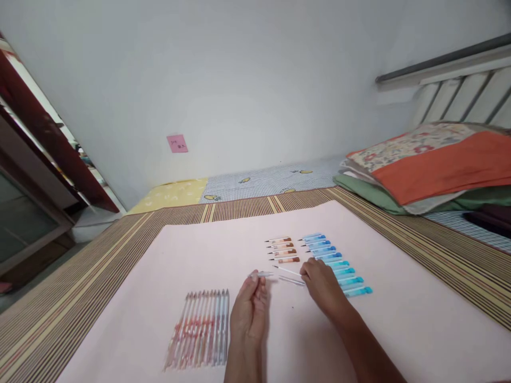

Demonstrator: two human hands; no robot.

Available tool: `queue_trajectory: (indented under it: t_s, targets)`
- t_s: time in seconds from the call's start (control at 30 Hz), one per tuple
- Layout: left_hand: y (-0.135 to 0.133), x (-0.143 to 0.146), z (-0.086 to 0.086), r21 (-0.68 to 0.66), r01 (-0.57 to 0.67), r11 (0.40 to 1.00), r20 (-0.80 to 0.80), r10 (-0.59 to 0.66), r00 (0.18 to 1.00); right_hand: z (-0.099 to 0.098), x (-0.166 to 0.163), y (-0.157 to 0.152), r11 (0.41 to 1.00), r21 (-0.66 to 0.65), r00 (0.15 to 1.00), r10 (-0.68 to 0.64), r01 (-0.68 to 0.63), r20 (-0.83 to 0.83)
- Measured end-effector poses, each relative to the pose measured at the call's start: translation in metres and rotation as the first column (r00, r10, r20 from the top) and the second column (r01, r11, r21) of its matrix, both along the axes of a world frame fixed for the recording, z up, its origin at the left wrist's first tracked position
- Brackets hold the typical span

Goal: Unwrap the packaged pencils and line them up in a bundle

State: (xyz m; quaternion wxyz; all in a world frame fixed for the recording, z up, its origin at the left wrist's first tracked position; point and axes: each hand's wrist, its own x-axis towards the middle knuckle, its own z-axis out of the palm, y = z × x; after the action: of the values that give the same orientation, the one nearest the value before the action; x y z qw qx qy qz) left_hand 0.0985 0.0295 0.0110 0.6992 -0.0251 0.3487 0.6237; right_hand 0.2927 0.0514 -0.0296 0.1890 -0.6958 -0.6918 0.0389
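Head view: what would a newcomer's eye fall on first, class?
Probably the orange floral bedding piled at the right. Next, the column of blue pen parts on the pale pink sheet, beside the right hand. Then the pink note on the wall, left of centre.

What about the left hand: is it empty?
No, the left hand pinches a slim clear tube between thumb and fingers.
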Motion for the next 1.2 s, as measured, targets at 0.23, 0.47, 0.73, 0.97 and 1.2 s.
queue_trajectory:
  t_s: [0.23,0.47,0.73,0.97,1.2]
  targets:
    - [0.0,-0.002,-0.003,0.024,0.013,1.0,-0.038,-0.012,0.999,0.005,0.001,-0.004,0.999,-0.002,0.999,0.036,-0.036,-0.036]
    - [0.001,-0.001,-0.004,-0.015,0.01,1.0,-0.043,-0.01,0.999,0.004,0.0,0.0,1.0,-0.006,0.998,0.027,-0.028,-0.057]
    - [0.003,-0.002,-0.008,-0.028,0.02,0.999,-0.03,-0.02,0.999,0.008,0.0,-0.001,0.996,-0.029,0.995,0.077,-0.079,-0.065]
    - [0.003,-0.003,-0.008,-0.043,0.023,0.999,-0.015,-0.023,1.0,0.012,-0.005,-0.003,0.998,-0.02,0.996,0.062,-0.064,-0.064]
    - [0.004,-0.003,-0.007,-0.053,0.03,0.998,-0.016,-0.031,0.999,0.012,-0.006,-0.001,0.998,-0.042,0.997,0.055,-0.057,-0.056]
